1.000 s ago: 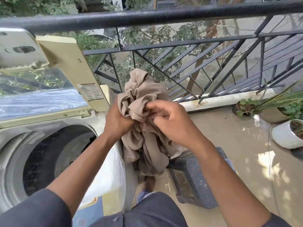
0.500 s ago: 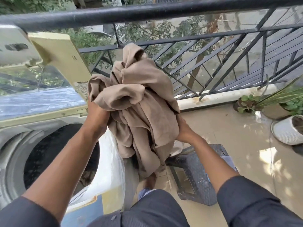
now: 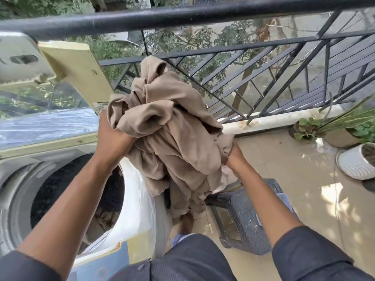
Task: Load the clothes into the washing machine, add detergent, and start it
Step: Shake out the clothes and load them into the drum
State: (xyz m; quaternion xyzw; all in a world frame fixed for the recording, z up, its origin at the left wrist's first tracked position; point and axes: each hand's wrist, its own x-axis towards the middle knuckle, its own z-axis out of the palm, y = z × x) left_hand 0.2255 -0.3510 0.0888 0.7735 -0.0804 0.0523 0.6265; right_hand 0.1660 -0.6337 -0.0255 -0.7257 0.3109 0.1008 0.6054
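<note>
The loading step is in hand. A bundled beige cloth is held up between both hands, clear of the machine and in front of the railing. The left hand is closed on the bundle's left edge, its fingers buried in the folds; the right hand is clenched on the lower right edge, and only part of it can be seen past the cloth. A long tail of the cloth hangs down below both hands, between the washer and a dark stool.

The open drum lies below and to the left of the left hand, with the lid raised behind it. Some dark laundry appears to lie in the drum already, though little of it can be made out.

The next move is judged to call for the bundle to be carried leftward and down over the drum mouth, then released. The hanging tail should be gathered or lifted first, or it may be caught on the washer's rim. No detergent is seen, so that step seems not yet begun.
</note>
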